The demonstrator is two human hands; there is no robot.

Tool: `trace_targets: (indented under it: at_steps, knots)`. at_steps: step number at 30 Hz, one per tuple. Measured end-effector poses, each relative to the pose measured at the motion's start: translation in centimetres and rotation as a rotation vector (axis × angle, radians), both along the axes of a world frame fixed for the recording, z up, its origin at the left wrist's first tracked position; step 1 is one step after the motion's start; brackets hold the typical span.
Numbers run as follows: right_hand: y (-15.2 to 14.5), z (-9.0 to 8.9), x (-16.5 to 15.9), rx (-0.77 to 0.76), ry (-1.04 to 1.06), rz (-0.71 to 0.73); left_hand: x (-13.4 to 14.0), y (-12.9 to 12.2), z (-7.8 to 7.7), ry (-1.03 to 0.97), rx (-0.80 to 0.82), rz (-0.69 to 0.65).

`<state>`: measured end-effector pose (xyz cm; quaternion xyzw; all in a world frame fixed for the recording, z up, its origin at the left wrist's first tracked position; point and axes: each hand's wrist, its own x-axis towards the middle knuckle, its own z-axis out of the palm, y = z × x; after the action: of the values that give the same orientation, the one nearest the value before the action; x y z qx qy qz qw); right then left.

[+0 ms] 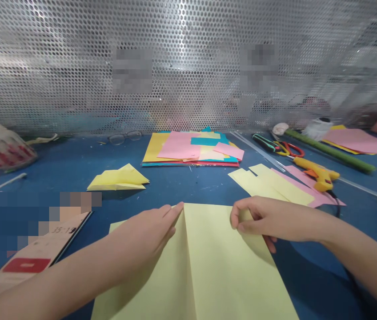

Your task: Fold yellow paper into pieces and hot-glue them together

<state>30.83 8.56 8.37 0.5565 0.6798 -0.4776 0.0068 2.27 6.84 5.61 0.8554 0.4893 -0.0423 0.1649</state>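
A large pale-yellow sheet of paper (225,262) lies in front of me, with a lengthwise crease near its middle. My left hand (151,226) rests on its left half, fingers stretched out, fingertips at the top end of the crease. Over the upper right corner, my right hand (257,218) is curled, with thumb and index finger brought together. Its other fingers pass beyond the sheet's right edge; whether anything is pinched is not visible. Beyond my left hand sits a folded yellow paper piece (118,178).
Coloured papers (178,146) are stacked at the back. Cut paper pieces (268,184), a yellow glue gun (318,173), red-handled scissors (293,150) and a green stem (328,149) lie to the right. A phone (38,253) is at left, glasses (125,137) farther back. Perforated metal (188,80) closes the far side.
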Motion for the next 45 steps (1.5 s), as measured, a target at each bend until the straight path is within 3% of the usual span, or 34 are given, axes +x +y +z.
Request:
trace_targets:
  at_steps: [11,17,26,31,34,40,45]
  knots:
    - [-0.1,-0.1,0.6,0.025,-0.042,0.004,0.9,-0.6,-0.3,0.130,0.058,-0.016]
    - [-0.2,-0.1,0.8,0.048,-0.037,0.007,0.9,-0.5,-1.1,0.055,0.035,-0.005]
    - [0.1,0.2,1.0,0.047,-0.074,0.032,0.5,-1.3,1.6,-0.025,-0.137,-0.003]
    - [0.1,0.5,1.1,0.052,-0.103,0.043,-0.1,-1.5,1.8,-0.043,-0.206,0.039]
    - [0.1,0.4,0.8,0.104,-0.118,0.026,0.1,-1.5,1.7,-0.049,-0.217,0.064]
    - [0.9,-0.7,0.0,0.401,-0.136,-0.119,0.9,-1.7,1.6,-0.005,-0.159,0.164]
    - [1.1,-0.9,0.4,0.373,-0.139,-0.088,0.8,-1.8,1.4,-0.010,-0.160,0.190]
